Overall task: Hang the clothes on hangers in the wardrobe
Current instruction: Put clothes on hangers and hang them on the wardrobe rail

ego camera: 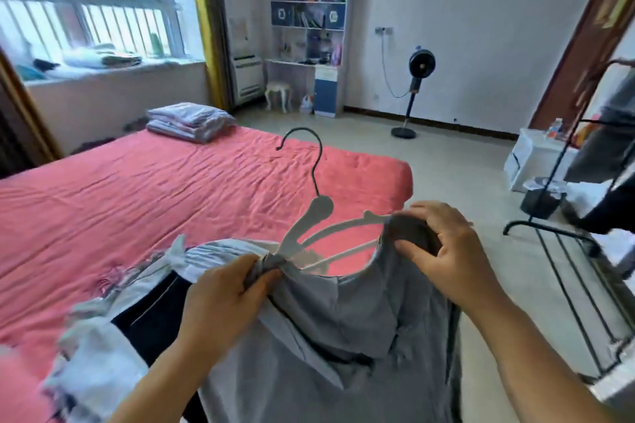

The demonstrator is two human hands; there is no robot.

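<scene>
So the biggest thing here is the bed [171, 189], covered in a wrinkled pink sheet, with a folded stack of pale bedding [190, 122] near its far edge. Over by the back wall there's a white shelf unit [309, 21], its cubbies stuffed with books and small bits too blurry to name. On the right, a black metal clothes rack [563, 251] has some dark and grey clothes hanging on it, and a small dark bin [543, 199] by its foot has something pale in it.

The grey garment [343, 336] is held up right in front of the camera, soft jersey-looking fabric drooping down between both arms. The hanger [319, 216] pokes out of its neckline: whitish, flat, curvy plastic body with a thin dark metal hook on top, tilted left.

The left hand [223, 299] is bunching up the fabric at the hanger's left shoulder, fingers curled tight around it. The right hand [446, 244] pinches the collar edge over the hanger's right end, thumb on the near side of the cloth and fingers wrapped over the top.

Down at lower left, a blurry heap of more clothes [113, 312] lies on the bed, white and dark navy.
</scene>
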